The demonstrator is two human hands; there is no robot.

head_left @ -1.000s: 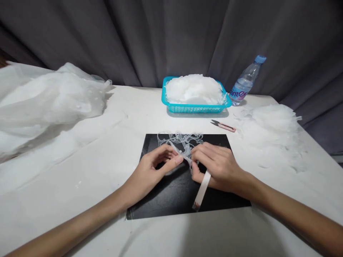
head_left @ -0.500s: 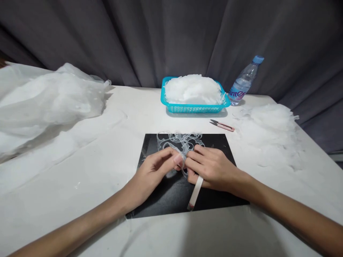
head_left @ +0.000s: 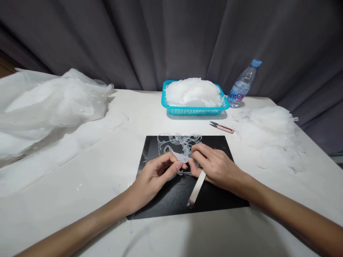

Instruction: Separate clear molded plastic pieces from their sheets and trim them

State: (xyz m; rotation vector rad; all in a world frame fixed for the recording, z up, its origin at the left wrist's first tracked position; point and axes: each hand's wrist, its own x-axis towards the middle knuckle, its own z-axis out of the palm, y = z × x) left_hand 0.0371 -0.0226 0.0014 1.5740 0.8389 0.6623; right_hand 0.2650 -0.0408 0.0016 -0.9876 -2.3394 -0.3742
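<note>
My left hand (head_left: 158,171) pinches a small translucent white strip (head_left: 182,157) between thumb and fingers. At the strip's right end are the thumb and fingertips of my right hand (head_left: 213,162), curled close together. A flat white stick (head_left: 197,187) with a reddish mark near its lower end juts out from under my right palm; its upper part is hidden. Behind my fingers lies a tangle of thin clear loops (head_left: 184,140), on the far part of a black mat (head_left: 171,200).
Beyond the mat stands a turquoise basket (head_left: 198,111) heaped with white translucent pieces. Pink-handled thread snips (head_left: 222,127) lie near it, with a water bottle (head_left: 242,85) behind. A white pile (head_left: 270,132) sits right; sheer bags (head_left: 66,96) bulge on the left.
The fingers of both hands have shifted slightly apart, and the translucent strip now shows between them. My right thumb has come into view. The view has tilted a little.
</note>
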